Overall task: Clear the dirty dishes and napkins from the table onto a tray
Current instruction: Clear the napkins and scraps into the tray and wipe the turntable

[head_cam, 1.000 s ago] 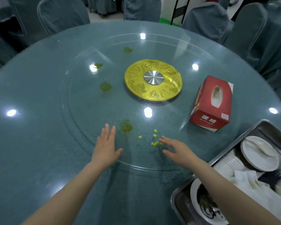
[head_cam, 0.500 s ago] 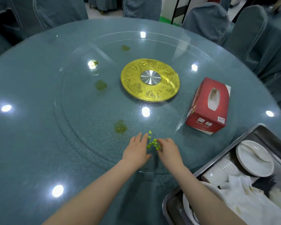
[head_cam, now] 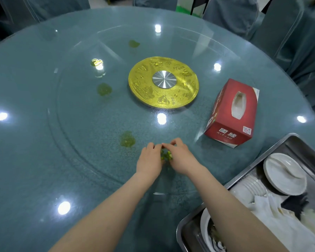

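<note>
**Sweeping Up the Last Scraps**

Clearing nears its end: on the glass counter [head_cam: 44,142], beside the loaded tray [head_cam: 287,142], left hand [head_cam: 149,160] and right hand [head_cam: 182,159] cup green food bits [head_cam: 165,155] together, fingers curled; lifting them trayward likely follows.

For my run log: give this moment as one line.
left hand, right hand: cupped round green food bits | glass turntable | tray: loaded

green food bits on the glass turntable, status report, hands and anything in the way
Left hand and right hand cupped round the small green food bits. Steel tray of white dishes at right. Red tissue box beside, not blocking.
</note>
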Available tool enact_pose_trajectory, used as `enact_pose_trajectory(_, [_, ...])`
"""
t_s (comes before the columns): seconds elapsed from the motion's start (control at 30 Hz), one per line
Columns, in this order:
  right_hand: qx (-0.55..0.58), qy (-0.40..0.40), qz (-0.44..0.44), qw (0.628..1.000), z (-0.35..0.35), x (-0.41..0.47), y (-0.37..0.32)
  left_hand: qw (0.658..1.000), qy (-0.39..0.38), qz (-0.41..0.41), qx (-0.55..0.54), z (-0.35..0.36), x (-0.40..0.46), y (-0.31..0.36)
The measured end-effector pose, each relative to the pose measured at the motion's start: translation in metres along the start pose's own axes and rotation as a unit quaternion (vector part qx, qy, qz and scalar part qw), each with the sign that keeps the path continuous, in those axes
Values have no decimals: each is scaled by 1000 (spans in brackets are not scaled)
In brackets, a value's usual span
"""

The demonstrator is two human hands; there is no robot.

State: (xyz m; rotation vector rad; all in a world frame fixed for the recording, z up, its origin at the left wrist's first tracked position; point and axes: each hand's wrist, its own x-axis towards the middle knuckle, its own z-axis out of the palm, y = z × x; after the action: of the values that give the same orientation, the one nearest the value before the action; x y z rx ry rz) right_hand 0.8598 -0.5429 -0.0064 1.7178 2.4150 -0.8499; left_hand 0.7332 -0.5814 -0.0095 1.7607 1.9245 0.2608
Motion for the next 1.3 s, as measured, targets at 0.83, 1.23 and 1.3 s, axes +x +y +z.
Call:
enact_pose_trajectory(0.83, [29, 96, 86, 991, 16, -38, -26, 994, 13, -73, -84, -21, -24, -27])
enact_pose_trajectory(1.23, [167, 144, 137, 966, -12, -59, -13, 890, 9, -194, -414, -29, -35, -39])
enact_pose_trajectory(1.3, [187, 169, 131, 959, -22, -74, -12, 883, -1, -174, -436, -31, -43, -29])
